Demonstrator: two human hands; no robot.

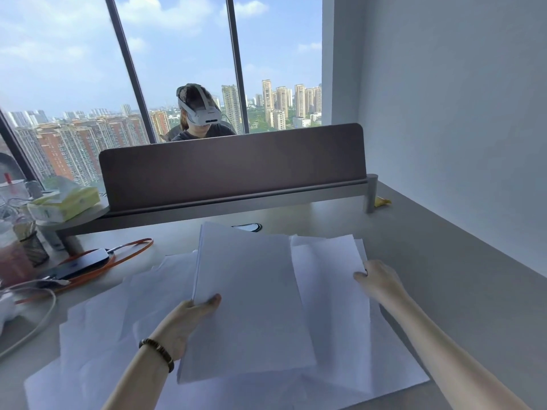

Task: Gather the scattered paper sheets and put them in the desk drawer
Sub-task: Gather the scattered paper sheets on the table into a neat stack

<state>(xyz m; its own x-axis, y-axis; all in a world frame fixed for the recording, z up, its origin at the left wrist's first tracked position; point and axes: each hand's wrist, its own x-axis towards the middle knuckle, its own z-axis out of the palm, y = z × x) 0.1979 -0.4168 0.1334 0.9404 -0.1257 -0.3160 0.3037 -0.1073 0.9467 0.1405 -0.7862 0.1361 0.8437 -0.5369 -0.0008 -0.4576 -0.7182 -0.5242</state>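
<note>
Paper sheets (124,329), plain white, lie spread and overlapping across a grey desk (444,279), seen from above by the person doing the tidying. The left hand (189,318), with a beaded bracelet (158,352) at the wrist, grips a gathered stack of sheets (251,297) at its left edge, thumb on top and fingers hidden beneath. The right hand (377,281) rests on the far right edge of more loose sheets (328,261); its fingers appear to curl around that edge, as if pinching it. The drawer is out of view.

The gathering looks partly done, with several sheets left flat near the front edge and to the left. To do this step well, it seems wise to slide the right-hand sheets under or onto the stack, then tap the edges square so nothing slips.

To the left sit a phone (80,263) with an orange cable (130,250), a tissue pack (63,201) and a drinks cup (13,232). Beyond a brown divider (231,170) another person wears a headset, with city towers behind.
</note>
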